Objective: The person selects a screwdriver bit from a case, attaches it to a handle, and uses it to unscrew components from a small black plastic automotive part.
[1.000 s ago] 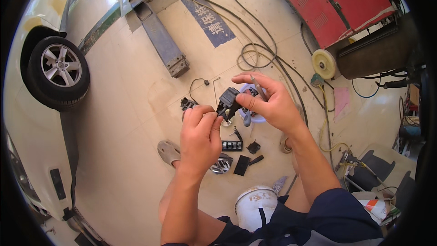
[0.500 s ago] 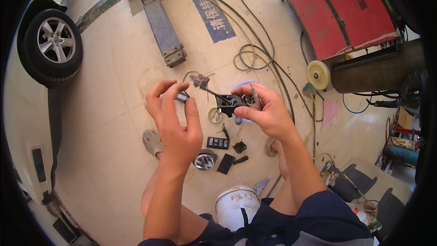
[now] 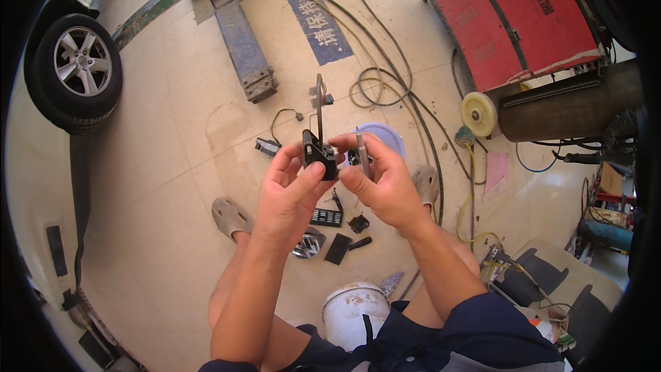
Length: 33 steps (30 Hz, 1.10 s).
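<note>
My left hand (image 3: 294, 182) is closed round a black mechanical part (image 3: 317, 153), with a long dark rod or cable (image 3: 319, 107) standing up from it and a small piece at its far end. My right hand (image 3: 372, 179) holds a slim metal tool (image 3: 363, 151) upright, its fingers near the part's right side. Below on the floor are a blue tub (image 3: 383, 136), a loose connector assembly (image 3: 267, 145), a black vented panel (image 3: 325, 215), a round chrome emblem (image 3: 308, 242), a dark rectangular piece (image 3: 337, 248) and a small black bracket (image 3: 359, 224).
A white car (image 3: 48, 200) with wheel (image 3: 82, 62) stands left, a steel lift arm (image 3: 244, 48) ahead. A red machine (image 3: 509, 24), coiled hoses (image 3: 385, 86) and dark cylinder (image 3: 558, 103) are right. A white bucket (image 3: 354, 313) is beneath me, a dark chair (image 3: 533, 269) at lower right.
My left hand has gone from open to closed on the black part, which now sits between both hands with its rod turned upright. My right hand has shifted rightward off the part's body, still holding the tool.
</note>
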### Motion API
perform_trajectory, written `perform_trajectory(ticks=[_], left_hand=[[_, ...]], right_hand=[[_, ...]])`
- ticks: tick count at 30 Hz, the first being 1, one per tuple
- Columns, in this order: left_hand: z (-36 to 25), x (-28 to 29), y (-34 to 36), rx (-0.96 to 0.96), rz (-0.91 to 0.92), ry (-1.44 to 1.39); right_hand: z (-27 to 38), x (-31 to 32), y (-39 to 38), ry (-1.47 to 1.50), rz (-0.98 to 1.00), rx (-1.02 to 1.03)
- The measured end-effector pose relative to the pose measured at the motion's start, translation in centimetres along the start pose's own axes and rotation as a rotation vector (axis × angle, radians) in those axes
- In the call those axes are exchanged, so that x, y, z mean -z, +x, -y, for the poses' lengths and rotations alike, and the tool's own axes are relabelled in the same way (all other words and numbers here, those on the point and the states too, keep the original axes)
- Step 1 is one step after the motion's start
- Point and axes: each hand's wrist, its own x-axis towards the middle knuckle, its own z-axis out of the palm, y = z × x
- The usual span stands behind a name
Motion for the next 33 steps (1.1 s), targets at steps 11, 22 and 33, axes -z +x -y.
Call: perform_trajectory(ticks=[11,22,33], left_hand=[[-1.9,2.9,1.1,-0.076,0.073,-0.085],[1.2,1.2,1.4,0.139,0.042,-0.43],[1.7,1.9,1.7,0.161,0.281,-0.517]], right_hand=[[2.6,1.8,-0.1,0.209,-0.163,0.12],[2.8,-0.7,0.0,0.17,-0.177,0.163],[2.3,-1.5,0.2,0.159,-0.155,0.241]])
